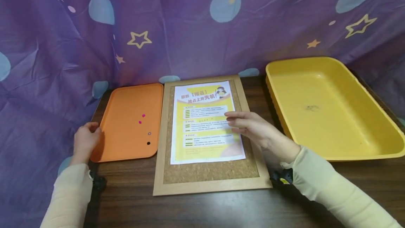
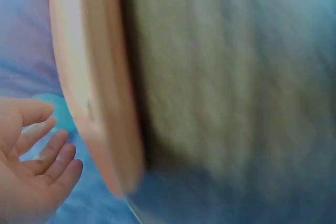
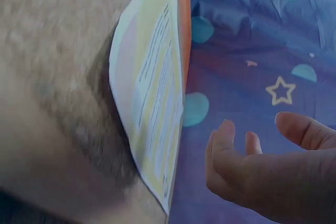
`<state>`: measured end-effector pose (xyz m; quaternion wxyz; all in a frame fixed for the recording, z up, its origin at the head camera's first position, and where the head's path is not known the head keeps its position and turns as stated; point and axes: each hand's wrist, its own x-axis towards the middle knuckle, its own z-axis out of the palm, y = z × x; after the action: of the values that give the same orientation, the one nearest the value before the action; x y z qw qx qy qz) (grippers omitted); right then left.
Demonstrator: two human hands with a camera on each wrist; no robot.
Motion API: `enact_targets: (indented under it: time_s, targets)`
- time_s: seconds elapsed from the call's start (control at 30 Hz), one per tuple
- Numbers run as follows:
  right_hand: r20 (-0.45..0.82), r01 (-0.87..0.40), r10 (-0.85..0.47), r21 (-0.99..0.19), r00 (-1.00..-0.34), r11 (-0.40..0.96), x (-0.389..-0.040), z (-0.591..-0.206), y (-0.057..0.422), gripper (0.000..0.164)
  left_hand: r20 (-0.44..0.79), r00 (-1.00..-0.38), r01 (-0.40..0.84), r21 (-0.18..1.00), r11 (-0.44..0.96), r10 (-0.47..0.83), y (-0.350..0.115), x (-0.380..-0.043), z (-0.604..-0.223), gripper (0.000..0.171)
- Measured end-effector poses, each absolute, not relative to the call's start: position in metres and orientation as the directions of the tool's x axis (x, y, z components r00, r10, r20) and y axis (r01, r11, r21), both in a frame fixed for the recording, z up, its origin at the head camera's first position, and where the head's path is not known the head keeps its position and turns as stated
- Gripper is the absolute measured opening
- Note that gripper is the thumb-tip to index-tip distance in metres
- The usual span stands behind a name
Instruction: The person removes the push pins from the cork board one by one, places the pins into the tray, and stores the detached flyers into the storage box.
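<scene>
My left hand is at the left edge of a shallow orange tray. In the left wrist view its fingers are loosely bent with nothing between them. Two small pink pieces, a greyish piece and a black piece lie on the tray, too small to identify. A printed paper sheet lies on a wood-framed cork board. Above the sheet's right edge, my right hand extends its fingers and holds nothing; the right wrist view shows thumb and fingers apart.
A deep yellow plastic bin stands to the right of the board. All of these sit on a dark wooden table. Behind it hangs a purple curtain patterned with stars and dots.
</scene>
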<state>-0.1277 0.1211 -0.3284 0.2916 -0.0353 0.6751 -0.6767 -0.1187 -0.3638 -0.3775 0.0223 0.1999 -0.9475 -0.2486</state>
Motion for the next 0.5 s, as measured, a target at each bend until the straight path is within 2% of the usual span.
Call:
enact_targets:
  time_s: [0.23, 0.5]
  targets:
    - [-0.310, 0.291, -0.396, -0.950, -0.864, 0.110, -0.133, -0.332, 0.136, 0.057, -0.016, -0.936, -0.300, 0.563, 0.770, -0.352, -0.329, -0.130, -0.362, 0.039]
    - [-0.315, 0.238, -0.328, -0.937, -0.890, 0.255, -0.134, -0.343, 0.137, 0.055, -0.010, -0.983, -0.142, 0.677, 0.722, -0.183, -0.270, -0.136, -0.349, 0.040]
